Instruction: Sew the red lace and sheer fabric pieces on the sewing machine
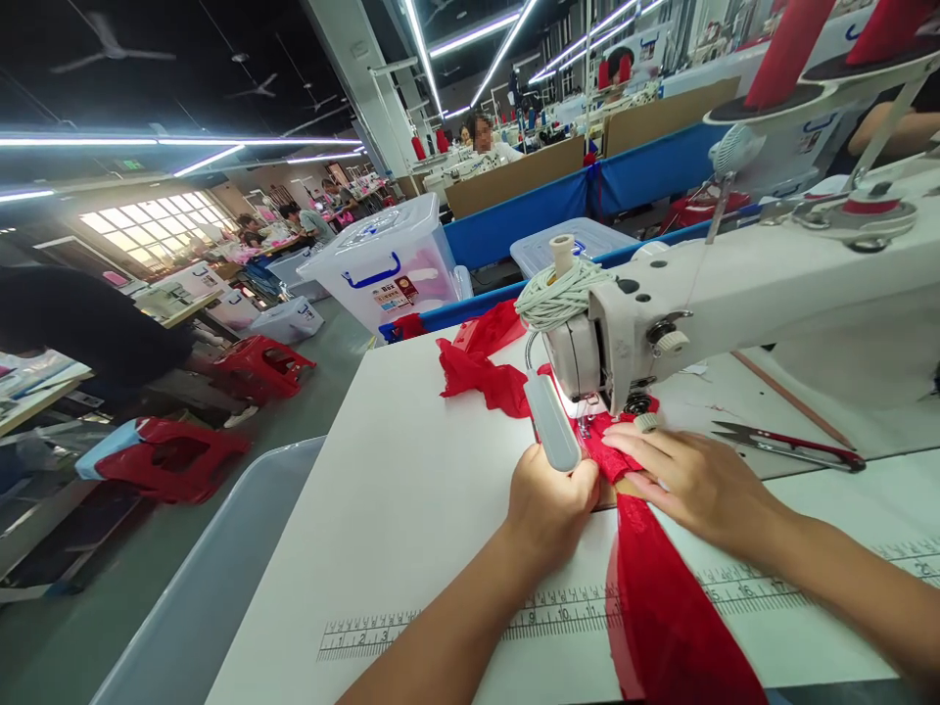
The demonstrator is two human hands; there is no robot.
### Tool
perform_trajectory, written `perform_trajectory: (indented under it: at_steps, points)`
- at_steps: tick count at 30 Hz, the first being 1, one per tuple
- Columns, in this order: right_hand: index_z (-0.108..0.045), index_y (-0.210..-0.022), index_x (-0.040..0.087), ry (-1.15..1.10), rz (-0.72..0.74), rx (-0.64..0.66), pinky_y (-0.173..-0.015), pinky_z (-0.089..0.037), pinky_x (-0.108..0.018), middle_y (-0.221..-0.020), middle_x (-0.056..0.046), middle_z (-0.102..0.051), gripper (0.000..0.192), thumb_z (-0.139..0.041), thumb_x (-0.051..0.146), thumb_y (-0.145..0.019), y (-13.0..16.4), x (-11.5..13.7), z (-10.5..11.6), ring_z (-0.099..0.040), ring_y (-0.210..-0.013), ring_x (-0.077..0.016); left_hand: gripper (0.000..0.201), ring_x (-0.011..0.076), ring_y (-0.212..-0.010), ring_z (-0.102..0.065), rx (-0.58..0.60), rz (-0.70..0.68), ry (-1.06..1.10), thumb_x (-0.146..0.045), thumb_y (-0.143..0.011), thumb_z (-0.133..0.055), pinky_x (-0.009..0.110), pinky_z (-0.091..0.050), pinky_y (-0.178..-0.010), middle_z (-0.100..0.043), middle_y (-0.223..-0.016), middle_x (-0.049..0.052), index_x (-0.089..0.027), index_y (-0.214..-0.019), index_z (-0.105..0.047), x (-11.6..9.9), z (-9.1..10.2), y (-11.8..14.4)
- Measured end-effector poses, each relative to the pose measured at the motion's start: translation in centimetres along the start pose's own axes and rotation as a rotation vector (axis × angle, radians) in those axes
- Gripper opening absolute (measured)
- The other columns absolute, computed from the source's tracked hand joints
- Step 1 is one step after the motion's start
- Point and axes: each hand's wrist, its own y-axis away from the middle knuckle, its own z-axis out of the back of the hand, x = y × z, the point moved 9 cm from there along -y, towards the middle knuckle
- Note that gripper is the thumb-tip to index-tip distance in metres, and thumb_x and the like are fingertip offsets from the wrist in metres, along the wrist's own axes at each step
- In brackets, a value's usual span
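Red sheer fabric [680,607] runs from the table's front edge up under the needle of a white sewing machine [734,274]. My left hand [550,499] is closed at the left edge of the fabric, fingers curled and thumb by the cloth, partly behind a pale grey lever-shaped piece [552,421]. Lying on the fabric just right of the presser foot [585,425], my right hand [682,480] has its fingers stretched out flat. More red fabric [489,377] is bunched behind the needle. Thread snips [789,446] rest right of my right hand.
A ruler strip [367,634] crosses the white table [330,519] near its front. Left of the table stands a grey-blue bin [220,548]. Beyond are a lidded plastic box [397,259], red stools [180,460] and several people at other stations. Red thread cones [789,54] stand above the machine.
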Motion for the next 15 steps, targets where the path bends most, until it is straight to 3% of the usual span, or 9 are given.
perform_trajectory:
  at_steps: [3, 7, 11, 15]
  points:
    - [-0.058, -0.114, 0.020, -0.048, 0.045, 0.100, -0.056, -0.046, -0.027, -0.112, -0.007, -0.070, 0.029, -0.044, 0.014, -0.090, -0.4, 0.9, -0.6, -0.067, -0.076, -0.0162, 0.027, 0.0143, -0.060, -0.051, -0.012, -0.007, 0.107, -0.008, -0.088, -0.041, 0.025, -0.036, -0.048, -0.056, -0.065, 0.002, -0.019, -0.066, -0.052, 0.2, -0.2, 0.3]
    - [-0.066, -0.098, 0.023, 0.014, -0.053, 0.084, -0.046, -0.038, -0.026, -0.090, -0.002, -0.072, 0.026, -0.044, 0.014, -0.088, -0.9, -0.1, -1.3, -0.064, -0.059, -0.0149, 0.018, 0.0140, -0.078, -0.061, -0.006, 0.069, 0.422, -0.010, -0.093, -0.037, 0.025, -0.050, -0.062, -0.066, -0.097, 0.008, -0.018, -0.089, -0.052, 1.3, 0.2, 0.1]
    - [-0.066, -0.088, 0.024, 0.024, -0.165, -0.077, -0.044, -0.036, -0.023, -0.081, -0.001, -0.070, 0.030, -0.042, 0.007, -0.083, -0.5, -1.4, -0.6, -0.062, -0.057, -0.0126, 0.017, 0.0145, -0.071, -0.060, 0.053, 0.159, 0.506, -0.014, -0.096, -0.034, 0.028, -0.053, -0.067, -0.064, -0.083, 0.004, -0.019, -0.092, -0.050, 2.3, -0.3, -0.1]
    - [-0.063, -0.095, 0.020, -0.047, -0.111, -0.167, -0.048, -0.040, -0.022, -0.087, -0.004, -0.070, 0.031, -0.037, 0.006, -0.087, -0.2, -0.3, 0.6, -0.062, -0.059, -0.0117, 0.022, 0.0156, -0.067, -0.056, 0.056, 0.166, 0.486, -0.016, -0.098, -0.031, 0.030, -0.052, -0.064, -0.059, -0.075, 0.003, -0.020, -0.082, -0.047, 2.5, -0.5, -0.1]
